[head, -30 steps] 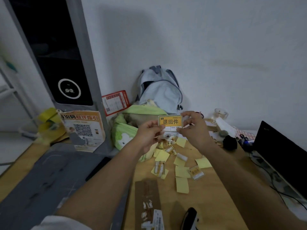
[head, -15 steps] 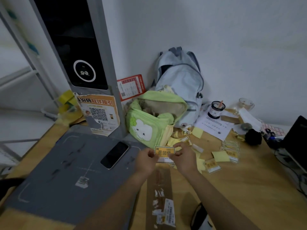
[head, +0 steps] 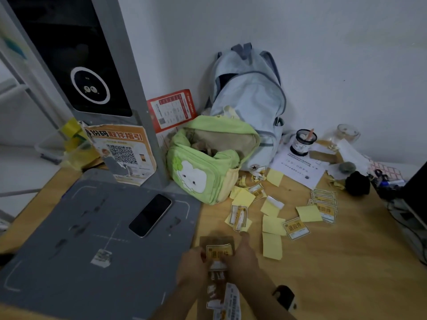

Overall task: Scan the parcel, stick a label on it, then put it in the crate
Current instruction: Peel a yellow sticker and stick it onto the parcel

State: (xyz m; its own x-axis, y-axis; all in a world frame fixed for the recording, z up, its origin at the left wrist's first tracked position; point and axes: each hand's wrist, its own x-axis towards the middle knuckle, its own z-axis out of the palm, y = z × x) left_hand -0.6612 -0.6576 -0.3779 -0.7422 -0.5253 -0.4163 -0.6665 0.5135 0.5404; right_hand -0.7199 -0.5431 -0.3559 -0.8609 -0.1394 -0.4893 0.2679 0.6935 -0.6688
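The yellow label [head: 218, 251] is pinched by its side edges between the left hand [head: 193, 265] and right hand [head: 242, 257], seemingly touching the brown parcel [head: 218, 280] directly beneath, whose long axis runs from them towards the person.

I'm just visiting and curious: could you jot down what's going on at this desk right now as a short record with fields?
Activity: a person is pressing a yellow label onto a brown parcel
Left hand: grip on the label's left edge
Right hand: grip on the label's right edge
Parcel position: flat on the wooden desk, beside the grey scanning pad
On the pad: a dark phone
Nearby: spare labels and yellow backing slips scattered, green bag, blue backpack
Crate: not in view
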